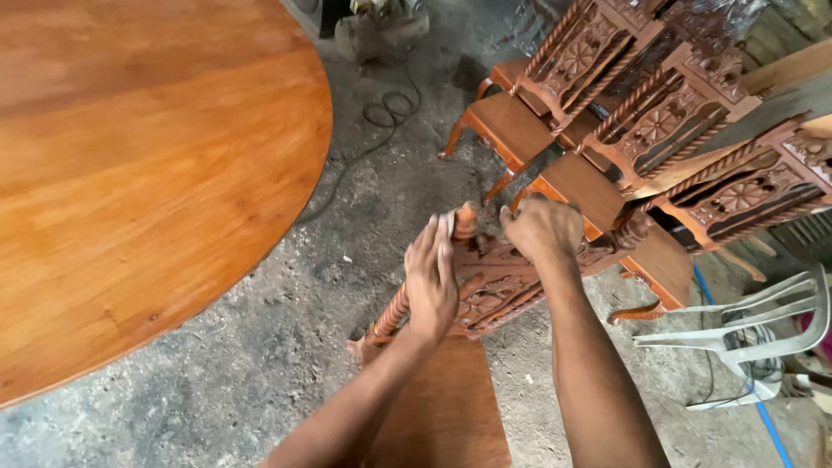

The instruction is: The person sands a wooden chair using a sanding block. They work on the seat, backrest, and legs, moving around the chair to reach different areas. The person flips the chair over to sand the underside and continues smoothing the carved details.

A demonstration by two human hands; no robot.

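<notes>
On the dusty concrete floor point(260, 347) beside the round tabletop point(130, 173), a carved wooden chair point(485, 290) stood under both hands: the left hand point(432, 279) lay flat, fingers together, against its turned post, while the right hand point(542, 230) curled over the top rail.

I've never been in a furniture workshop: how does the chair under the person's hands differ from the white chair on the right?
The wooden chair is reddish-brown with a carved back and twisted posts; the white chair looks like plain plastic. Both hands, left and right, are on the wooden chair; nobody touches the white one. Both stand on the dusty floor.
</notes>
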